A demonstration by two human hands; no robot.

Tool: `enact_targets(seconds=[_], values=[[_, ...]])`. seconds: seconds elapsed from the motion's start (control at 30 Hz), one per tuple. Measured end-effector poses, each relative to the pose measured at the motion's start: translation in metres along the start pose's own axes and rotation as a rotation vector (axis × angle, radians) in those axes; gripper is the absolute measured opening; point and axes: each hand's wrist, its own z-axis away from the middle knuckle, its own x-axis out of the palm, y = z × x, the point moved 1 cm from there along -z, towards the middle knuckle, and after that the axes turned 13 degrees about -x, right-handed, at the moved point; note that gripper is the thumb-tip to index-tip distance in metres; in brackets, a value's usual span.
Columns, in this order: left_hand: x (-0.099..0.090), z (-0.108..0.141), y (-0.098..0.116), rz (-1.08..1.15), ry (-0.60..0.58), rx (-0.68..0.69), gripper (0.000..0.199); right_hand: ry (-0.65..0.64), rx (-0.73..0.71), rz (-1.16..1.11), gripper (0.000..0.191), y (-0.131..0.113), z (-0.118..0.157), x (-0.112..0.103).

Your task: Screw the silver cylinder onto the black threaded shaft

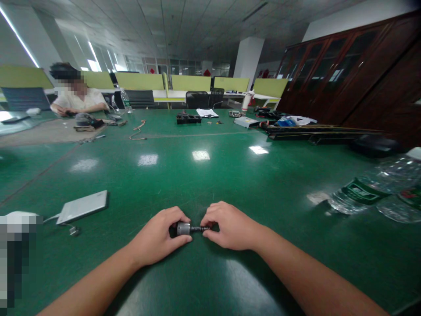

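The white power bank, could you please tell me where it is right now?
In the head view, the power bank lies on the green table, to the left of the left hand, beside a small metal plug.

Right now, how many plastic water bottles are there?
3: one far bottle near the other person, one green-labelled bottle at right and another beside it. More may be hidden.

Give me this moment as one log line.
left hand: holds metal cylinder; right hand: pinches dark shaft; shaft: extends from cylinder; green table: beneath; bottles: right
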Motion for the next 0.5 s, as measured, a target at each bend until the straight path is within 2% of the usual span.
enact_targets(seconds=[0.2,0.37,0.5], values=[[0.001,0.0,0.0,0.004,-0.003,0.003,0.021,-0.034,0.017,-0.037,0.011,0.007,0.006,-0.01],[0.0,0.001,-0.001,0.006,0.003,-0.002,0.021,-0.067,0.103,-0.025,0.012,0.015,0.012,-0.021],[-0.001,0.001,0.0,0.004,-0.003,-0.006,0.021,-0.057,0.096,-0.063,0.013,0.016,0.013,-0.021]])
